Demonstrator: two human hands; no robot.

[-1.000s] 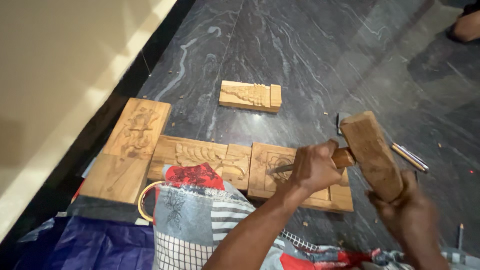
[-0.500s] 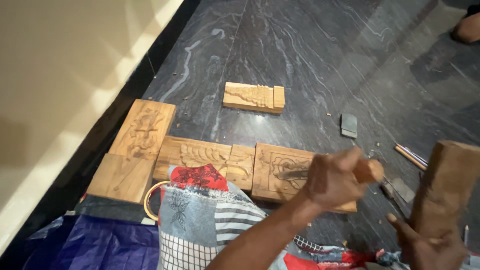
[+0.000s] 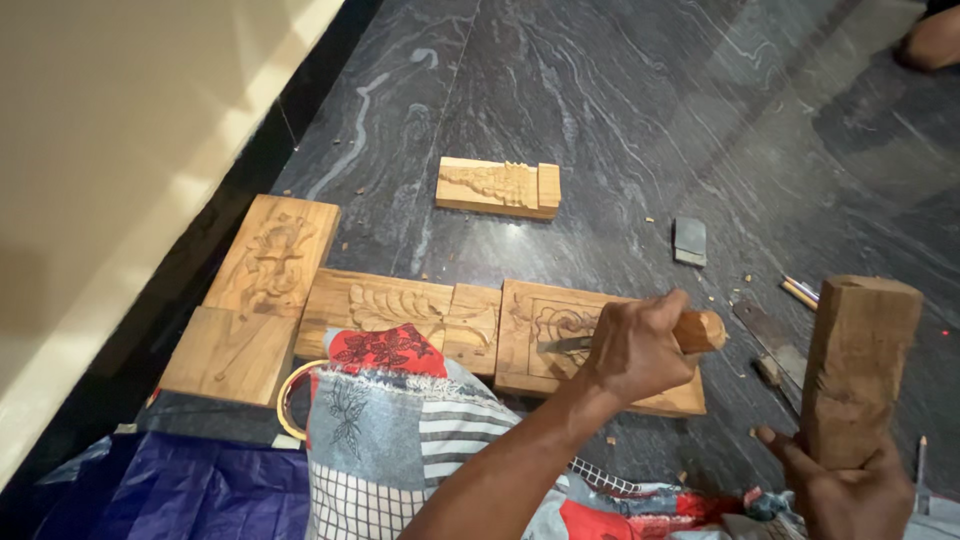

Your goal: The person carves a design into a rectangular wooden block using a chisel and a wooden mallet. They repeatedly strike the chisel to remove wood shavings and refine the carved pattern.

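The left hand [image 3: 640, 350] wraps its grip tight around the wooden handle of a chisel [image 3: 700, 330], whose dark blade lies across a carved wooden panel [image 3: 560, 340] on the floor [image 3: 600, 100]. The right hand [image 3: 850, 485], at the near right, closes its grip around the lower end of a thick wooden block [image 3: 855, 370] and holds it upright, well apart from the chisel.

The panel under the blade sits end to end with a long carved board [image 3: 400, 305] to its left. Left of that lies a taller carved board [image 3: 270, 265], with a plain wooden slab [image 3: 225, 355] touching its near end. A smaller carved piece [image 3: 497, 187] lies alone farther off on the dark stone floor. To the right of the panel rest a small grey stone [image 3: 689, 240], a flat metal blade [image 3: 770, 335] and a thin tool [image 3: 800, 292] beside it. Patterned cloth [image 3: 390, 440] covers the person's lap at the near edge, with blue fabric [image 3: 190, 490] to its left.
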